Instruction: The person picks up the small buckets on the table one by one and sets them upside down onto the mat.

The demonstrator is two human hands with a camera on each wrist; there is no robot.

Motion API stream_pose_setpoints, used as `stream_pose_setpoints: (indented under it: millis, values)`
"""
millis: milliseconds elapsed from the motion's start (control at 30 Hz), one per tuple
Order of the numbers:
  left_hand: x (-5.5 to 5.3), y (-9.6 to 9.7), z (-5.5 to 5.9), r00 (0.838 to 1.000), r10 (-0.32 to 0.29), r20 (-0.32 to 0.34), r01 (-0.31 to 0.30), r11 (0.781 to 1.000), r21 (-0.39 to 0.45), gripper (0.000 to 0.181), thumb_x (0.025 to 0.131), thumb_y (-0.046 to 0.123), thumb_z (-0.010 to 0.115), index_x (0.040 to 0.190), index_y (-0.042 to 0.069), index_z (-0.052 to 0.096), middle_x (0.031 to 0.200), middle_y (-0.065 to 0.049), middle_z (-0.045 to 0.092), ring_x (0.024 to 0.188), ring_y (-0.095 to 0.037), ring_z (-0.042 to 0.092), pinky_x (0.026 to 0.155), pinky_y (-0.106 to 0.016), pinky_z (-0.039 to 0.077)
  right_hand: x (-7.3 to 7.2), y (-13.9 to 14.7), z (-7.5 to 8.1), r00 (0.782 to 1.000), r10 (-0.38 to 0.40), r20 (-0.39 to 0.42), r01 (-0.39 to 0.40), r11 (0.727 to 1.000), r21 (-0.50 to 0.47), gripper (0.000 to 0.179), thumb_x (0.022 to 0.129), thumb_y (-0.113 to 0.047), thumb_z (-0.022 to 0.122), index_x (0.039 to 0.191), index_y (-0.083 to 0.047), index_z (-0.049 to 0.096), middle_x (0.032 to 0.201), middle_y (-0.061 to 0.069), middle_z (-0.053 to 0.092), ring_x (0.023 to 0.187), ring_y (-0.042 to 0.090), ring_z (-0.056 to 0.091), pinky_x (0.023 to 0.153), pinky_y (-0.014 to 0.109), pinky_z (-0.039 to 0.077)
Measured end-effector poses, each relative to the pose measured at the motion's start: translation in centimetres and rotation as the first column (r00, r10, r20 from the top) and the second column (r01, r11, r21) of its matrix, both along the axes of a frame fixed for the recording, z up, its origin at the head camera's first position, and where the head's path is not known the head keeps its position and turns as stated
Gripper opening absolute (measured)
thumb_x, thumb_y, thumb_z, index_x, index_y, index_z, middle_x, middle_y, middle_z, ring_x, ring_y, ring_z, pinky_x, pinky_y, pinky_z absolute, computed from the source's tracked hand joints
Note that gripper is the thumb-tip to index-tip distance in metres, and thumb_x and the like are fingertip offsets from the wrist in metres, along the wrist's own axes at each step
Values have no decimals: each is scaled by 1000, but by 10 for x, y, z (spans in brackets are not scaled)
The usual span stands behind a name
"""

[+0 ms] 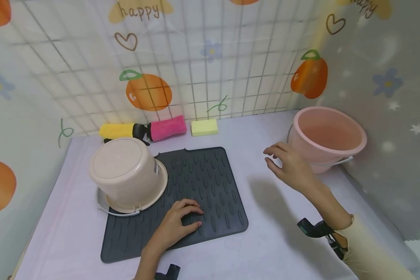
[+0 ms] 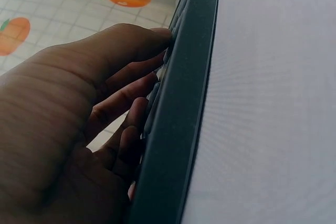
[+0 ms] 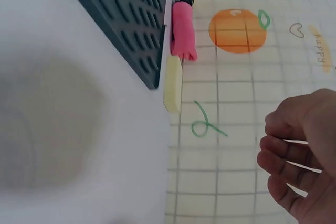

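Watching remotely, I judge the cream bucket (image 1: 127, 177) sits rim-down on the dark mat (image 1: 211, 190) so it can drain. It lies at ten o'clock from my left hand (image 1: 173, 225), whose relaxed fingers rest on the mat. My right hand (image 1: 293, 168) hovers empty, loosely curved, the pink bucket (image 1: 336, 132) at two o'clock.

The mat (image 1: 203, 179) looks matt, ridged and rubbery, the pink bucket (image 1: 330, 126) smooth plastic.

- Tabletop (image 1: 238, 136), pale lavender
- Dark mat (image 1: 210, 175), flat, near the middle
- Pink bucket (image 1: 330, 132), upright, right side
- Yellow bundle (image 1: 117, 131), pink bundle (image 1: 168, 128), pale block (image 1: 204, 127) along the back
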State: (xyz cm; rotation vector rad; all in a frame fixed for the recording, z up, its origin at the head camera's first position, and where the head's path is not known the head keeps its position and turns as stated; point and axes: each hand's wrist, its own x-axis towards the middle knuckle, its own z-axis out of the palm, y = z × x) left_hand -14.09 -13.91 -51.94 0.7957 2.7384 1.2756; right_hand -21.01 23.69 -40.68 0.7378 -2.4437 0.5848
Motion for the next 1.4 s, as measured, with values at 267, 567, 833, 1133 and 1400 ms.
stream_pose_setpoints:
  millis: [267, 567, 833, 1133, 1400]
  values:
    - [0, -1, 0, 1000, 4, 2, -4, 1000, 2, 26, 81, 23, 86, 105, 25, 74, 123, 14, 58, 115, -10, 48, 96, -45, 46, -4, 24, 25, 987, -143, 69, 138, 988, 64, 20, 83, -1, 77, 102, -1, 72, 95, 12, 66, 83, 29, 63, 74, 45, 57]
    - [0, 0, -1, 1000, 5, -29, -5, 1000, 3, 27, 81, 22, 86, 105, 26, 74, 123, 13, 59, 115, -10, 49, 95, -44, 47, -11, 57, 37, 966, -249, 67, 242, 965, 101, 28, 80, 1, 79, 106, 5, 72, 99, 19, 65, 93, 36, 58, 85, 52, 52]
    - [1, 1, 0, 1000, 6, -28, -6, 1000, 4, 27, 81, 21, 86, 105, 26, 74, 124, 13, 59, 116, -11, 49, 96, -46, 46, -15, 79, 37, 949, -309, 55, 300, 944, 139, 28, 82, -2, 78, 107, 7, 68, 99, 21, 63, 91, 36, 56, 84, 54, 53]
    - [1, 1, 0, 1000, 7, -23, -7, 1000, 7, 27, 81, 21, 86, 105, 25, 74, 123, 12, 60, 116, -10, 49, 97, -44, 46, -14, 91, 39, 932, -356, 69, 340, 923, 180, 33, 83, -13, 81, 106, 6, 66, 93, 20, 61, 84, 35, 53, 70, 49, 48]
    - [1, 2, 1, 1000, 11, 5, -11, 1000, -5, 26, 82, 23, 85, 105, 26, 74, 123, 15, 58, 117, -10, 49, 98, -45, 45, -10, 94, 39, 927, -367, 81, 345, 916, 207, 30, 81, -17, 83, 96, 1, 65, 80, 11, 56, 73, 29, 50, 60, 41, 42]
